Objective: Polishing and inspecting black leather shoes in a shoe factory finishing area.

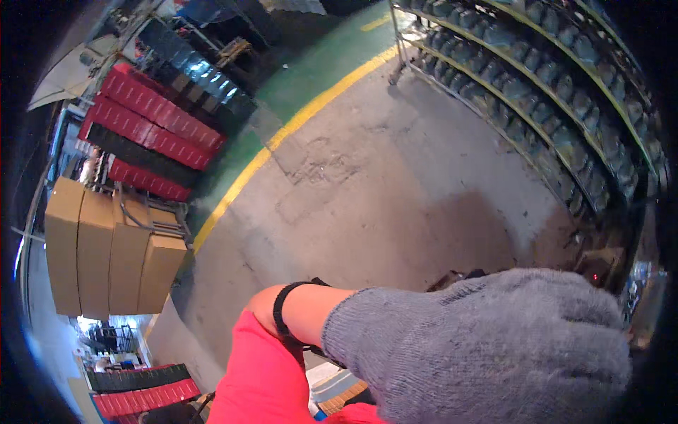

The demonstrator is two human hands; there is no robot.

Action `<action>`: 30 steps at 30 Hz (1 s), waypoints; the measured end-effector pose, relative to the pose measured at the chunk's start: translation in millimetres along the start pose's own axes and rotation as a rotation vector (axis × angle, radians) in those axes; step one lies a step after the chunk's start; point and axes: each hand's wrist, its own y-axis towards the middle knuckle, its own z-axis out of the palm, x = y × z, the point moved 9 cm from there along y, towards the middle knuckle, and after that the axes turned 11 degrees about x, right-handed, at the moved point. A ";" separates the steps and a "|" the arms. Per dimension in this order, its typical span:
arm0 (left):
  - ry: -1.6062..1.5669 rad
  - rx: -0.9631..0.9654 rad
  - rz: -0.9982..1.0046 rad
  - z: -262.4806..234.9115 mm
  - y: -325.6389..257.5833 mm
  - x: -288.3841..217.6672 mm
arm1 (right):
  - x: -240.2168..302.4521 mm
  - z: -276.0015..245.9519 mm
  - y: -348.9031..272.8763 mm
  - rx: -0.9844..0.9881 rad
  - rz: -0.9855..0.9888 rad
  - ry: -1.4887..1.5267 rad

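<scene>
My left hand (487, 353), in a grey knitted glove, fills the lower right of the view, very close to the camera. Its back faces me and the fingers curl away out of sight, so whether it holds anything is hidden. A black band (280, 311) circles the bare wrist, and a red sleeve (258, 381) runs down to the lower edge. The hand is nearest the lower end of a shelf rack (544, 106) filled with several dark round metal parts. My right hand is not visible.
A concrete floor (381, 184) stretches ahead, bordered by a yellow line (282, 134) and a green lane (311, 71). Red and black crates (152, 124) are stacked at the left, with cardboard boxes (106, 254) below them. More crates (141, 396) lie at the lower left.
</scene>
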 end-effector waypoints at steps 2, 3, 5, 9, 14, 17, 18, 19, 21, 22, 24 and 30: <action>-0.102 0.068 0.059 -24.3 -14.2 16.8 | -6.1 -24.4 -23.6 -0.034 0.005 0.014; -0.161 0.102 0.091 -12.8 -9.9 12.2 | -7.9 -42.7 -42.3 -0.055 0.014 0.017; -0.265 0.158 0.159 -24.0 -17.2 32.9 | -7.5 -73.0 -79.7 -0.089 0.028 0.034; -0.517 0.253 0.251 -43.8 -18.3 66.4 | 18.3 -94.9 -118.9 0.118 0.392 -0.713; -0.937 0.422 0.386 -55.7 -7.7 120.7 | 106.8 -98.8 -97.8 -0.013 0.350 -0.634; -1.265 0.490 0.479 -79.2 -0.9 105.6 | 151.8 -100.5 -99.4 -0.050 0.505 -0.378; -1.870 0.672 0.919 -121.1 -16.4 60.3 | 145.7 -100.5 -113.2 -0.114 0.347 -0.517; -2.435 0.820 1.437 -167.7 -41.2 46.7 | 139.4 -96.3 -124.7 -0.107 0.360 -0.649; -2.588 1.091 2.124 -201.4 -109.2 66.0 | 146.1 -91.9 -117.0 -0.179 0.360 -0.623; -2.214 1.200 2.224 -190.2 -183.0 59.8 | 155.2 -91.1 -106.6 -0.195 0.361 -0.560; -2.342 1.962 2.125 -174.0 -226.3 61.7 | 164.7 -102.1 -96.0 -0.189 0.373 -0.476; -2.063 1.732 2.256 -136.3 -225.3 6.4 | 102.2 -209.5 -158.3 -0.384 0.600 -0.578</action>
